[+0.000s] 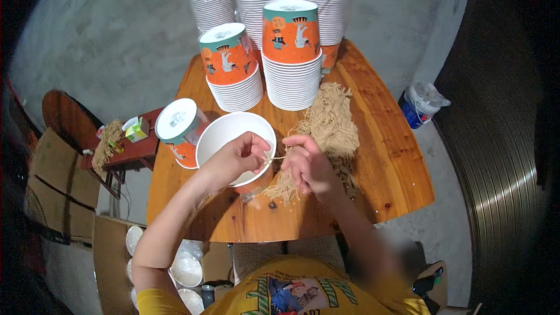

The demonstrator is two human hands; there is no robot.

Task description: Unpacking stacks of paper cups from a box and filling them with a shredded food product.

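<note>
A short piece of tan string [275,158] spans the gap between my two hands over the table. My left hand [248,154] pinches one end, above the near right rim of an open white paper tub [224,134]. The fingers of my right hand [306,164] are bent round the other end, in front of a tangled heap of tan string [333,119]. Loose strands [283,191] of the heap spread under and beside my right hand. Against the open tub's left side stands an upside-down orange paper tub [178,125] with a white base.
Two upside-down stacks of orange tubs, the left [230,67] and the right [291,52], stand behind on the wooden table [391,169]. Taller wrapped stacks [262,0] rise at the back. Low left are a red bench [149,140] and a cardboard box [111,256]; a bucket [421,105] stands right.
</note>
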